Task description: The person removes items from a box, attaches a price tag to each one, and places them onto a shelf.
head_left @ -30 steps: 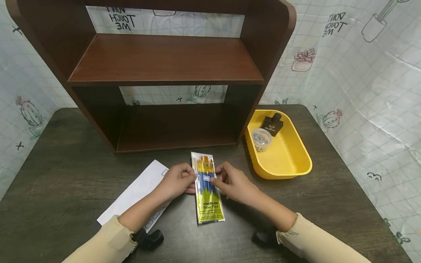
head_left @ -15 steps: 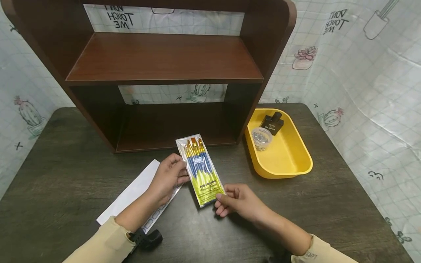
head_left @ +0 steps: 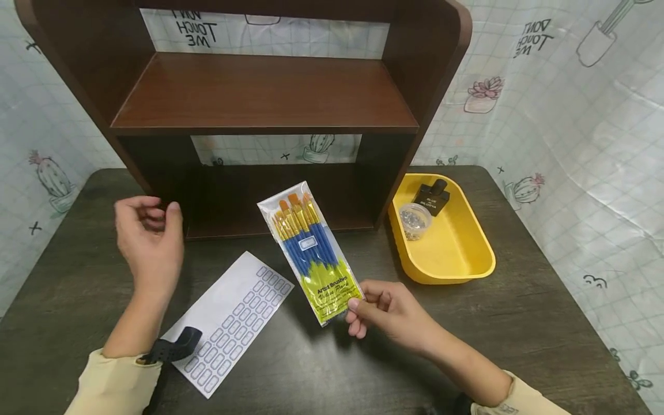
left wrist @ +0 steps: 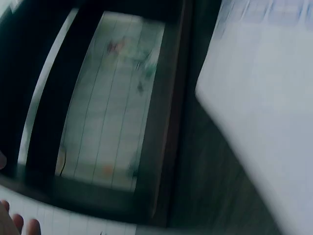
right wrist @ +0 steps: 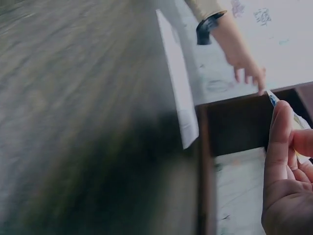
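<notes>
A clear packet of paintbrushes (head_left: 307, 245) with blue handles and a yellow-green label is held tilted above the table, bristles pointing away. My right hand (head_left: 391, 314) pinches its lower right corner between thumb and fingers. A small white sticker (head_left: 308, 242) shows on the packet's middle. My left hand (head_left: 150, 245) is raised at the left, fingers loosely bent, holding nothing, near the shelf's left side. Below it lies a white sheet of blue-bordered labels (head_left: 233, 323) on the table. In the right wrist view the packet appears edge-on, mostly hidden by my right hand (right wrist: 288, 171).
A dark brown shelf unit (head_left: 264, 95) stands across the back of the table. To its right sits a yellow tray (head_left: 456, 248) holding a black bottle (head_left: 433, 196) and a small clear tub (head_left: 415, 221) of silvery bits. Patterned sheeting (head_left: 581, 173) surrounds the table.
My left hand has let go of the packet and swung left and up, uncovering the label sheet. My right hand moved from the packet's side to its bottom corner; the packet is lifted and tilted.
</notes>
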Motion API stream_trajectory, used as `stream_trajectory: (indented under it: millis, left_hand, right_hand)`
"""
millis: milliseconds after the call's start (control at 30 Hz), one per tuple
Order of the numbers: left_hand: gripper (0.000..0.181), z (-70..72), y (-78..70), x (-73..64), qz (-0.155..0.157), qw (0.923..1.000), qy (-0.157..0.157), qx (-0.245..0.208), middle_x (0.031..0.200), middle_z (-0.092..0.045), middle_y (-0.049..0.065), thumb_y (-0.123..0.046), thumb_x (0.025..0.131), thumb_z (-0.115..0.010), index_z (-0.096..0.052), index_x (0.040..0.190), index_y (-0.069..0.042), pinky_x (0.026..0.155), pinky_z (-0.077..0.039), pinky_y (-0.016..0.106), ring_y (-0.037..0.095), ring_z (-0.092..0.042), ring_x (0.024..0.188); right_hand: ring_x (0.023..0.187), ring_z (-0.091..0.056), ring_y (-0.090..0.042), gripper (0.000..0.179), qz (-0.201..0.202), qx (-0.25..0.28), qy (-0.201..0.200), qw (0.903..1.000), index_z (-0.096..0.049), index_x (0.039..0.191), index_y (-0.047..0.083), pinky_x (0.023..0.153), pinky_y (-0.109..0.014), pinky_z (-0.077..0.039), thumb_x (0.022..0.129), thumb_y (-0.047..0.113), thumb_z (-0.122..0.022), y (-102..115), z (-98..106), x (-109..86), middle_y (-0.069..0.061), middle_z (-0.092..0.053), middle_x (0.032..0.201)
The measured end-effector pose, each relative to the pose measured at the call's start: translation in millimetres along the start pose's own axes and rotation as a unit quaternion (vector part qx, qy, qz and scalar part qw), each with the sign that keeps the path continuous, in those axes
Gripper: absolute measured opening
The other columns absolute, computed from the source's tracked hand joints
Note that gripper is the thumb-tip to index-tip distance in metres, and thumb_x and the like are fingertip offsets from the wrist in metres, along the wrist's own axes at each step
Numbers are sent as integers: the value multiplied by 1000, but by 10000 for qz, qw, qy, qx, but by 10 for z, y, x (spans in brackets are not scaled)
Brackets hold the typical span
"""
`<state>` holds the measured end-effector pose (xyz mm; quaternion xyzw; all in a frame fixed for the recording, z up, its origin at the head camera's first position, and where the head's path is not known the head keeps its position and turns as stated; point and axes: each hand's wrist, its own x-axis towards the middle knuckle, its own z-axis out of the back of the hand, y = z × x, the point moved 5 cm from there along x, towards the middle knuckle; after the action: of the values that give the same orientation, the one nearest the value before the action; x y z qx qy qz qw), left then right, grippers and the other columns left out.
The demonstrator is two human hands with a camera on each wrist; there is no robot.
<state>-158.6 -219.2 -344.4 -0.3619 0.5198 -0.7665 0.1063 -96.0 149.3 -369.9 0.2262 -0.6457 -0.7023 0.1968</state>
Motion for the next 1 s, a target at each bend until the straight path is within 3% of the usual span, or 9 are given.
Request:
stream_trajectory:
  millis: [33, 100, 200, 300, 400, 533, 667, 733, 1000]
  left_hand:
    - [29, 83, 19, 84, -76, 9996, -229, 154, 101, -46, -22, -17, 97, -69, -58, 118, -1, 73, -38, 17, -2, -46, 89]
    - [41, 159, 74, 213, 10, 9990, -207, 405, 113, -50, -18, -22, 97, -70, -54, 133, -10, 76, -38, 16, -4, -44, 98]
    - [50, 154, 145, 334, 99, 9958, 249, 873, 130, -62, -1, -27, 98, -69, -53, 144, -15, 78, -39, 13, -8, -46, 100]
    - [41, 88, 163, 383, -90, 9908, 665, 1175, 127, -71, 15, -24, 101, -66, -60, 139, -10, 78, -40, 10, -15, -48, 91]
    - [31, 51, 156, 398, -353, 9880, 635, 1363, 115, -75, 20, -19, 102, -63, -65, 126, 0, 74, -38, 8, -16, -48, 83]
    - [25, 41, 151, 399, -485, 9853, 482, 1563, 110, -76, 22, -15, 102, -61, -65, 119, 2, 70, -34, 6, 5, -63, 82]
    - [25, 45, 140, 392, -520, 9849, 534, 1563, 111, -76, 23, -14, 102, -61, -65, 119, 3, 71, -33, 7, 31, -71, 91]
    - [25, 61, 140, 382, -491, 9846, 526, 1595, 111, -76, 22, -15, 102, -61, -65, 120, 2, 71, -33, 7, 24, -69, 89]
    - [25, 91, 117, 365, -642, 9851, 496, 1514, 111, -76, 24, -13, 102, -60, -65, 121, 4, 70, -32, 3, 37, -71, 93]
  right_hand:
    - [71, -73, -9, 21, 108, -9, 55, 9999, -62, 105, -18, 66, -34, -64, 105, 3, -59, 56, -11, -2, -11, -72, 87]
    - [72, -73, -9, 20, 292, 8, 92, 9995, -62, 106, -18, 66, -35, -64, 105, 2, -59, 185, -28, 11, -7, -73, 87]
    - [73, -73, -9, 21, 367, 73, -42, 9993, -62, 109, -16, 68, -35, -65, 105, 5, -59, 406, -22, 79, -2, -73, 86]
    - [73, -73, -10, 22, 306, 145, -342, 9988, -63, 114, -14, 68, -32, -64, 106, 7, -60, 629, 5, 200, -2, -74, 86]
    - [72, -72, -10, 21, 147, 309, -758, 9965, -62, 117, -10, 69, -28, -63, 106, 7, -58, 873, 59, 380, -2, -75, 86]
    - [71, -70, -12, 19, 32, 848, -1272, 9882, -61, 118, -7, 71, -23, -62, 107, 8, -57, 1233, 150, 713, -2, -74, 84]
    - [73, -70, -13, 24, 17, 1238, -1522, 9806, -62, 122, -6, 72, -21, -61, 106, 11, -60, 1524, 184, 1008, -4, -72, 84]
    - [74, -70, -14, 27, -35, 1278, -1594, 9789, -64, 126, -5, 72, -21, -61, 105, 12, -61, 1626, 171, 1134, -6, -72, 84]
    - [72, -73, -14, 35, -217, 1128, -1893, 9752, -64, 132, -4, 75, -22, -63, 103, 17, -64, 1867, 178, 1502, -6, -74, 83]
